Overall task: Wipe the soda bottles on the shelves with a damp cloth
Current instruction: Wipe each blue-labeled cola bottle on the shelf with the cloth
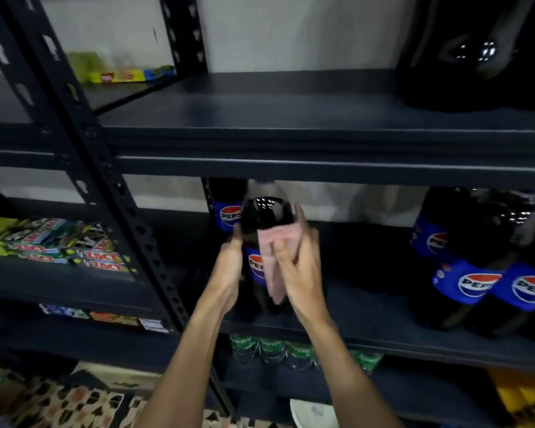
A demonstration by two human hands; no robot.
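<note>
Pepsi bottle (266,217) upright at left end of middle shelf (368,319), long axis vertical, between both hands. Pink cloth (275,285) lies on its front-right face, over the label. Right hand (300,267) grips cloth, pressing it on. Left hand (229,267) curled round bottle's left side, steadying. Other bottles (476,273) well apart, right.

dark metal middle shelf (368,304) — a cluster of pepsi bottles (476,282) stands at its right, a single bottle (266,217) near the front edge, a second bottle (227,208) behind it to the left. snack packets (59,242) lie on the left rack (74,282) — green-labelled bottles (272,347) on the lower shelf (414,393).
</note>
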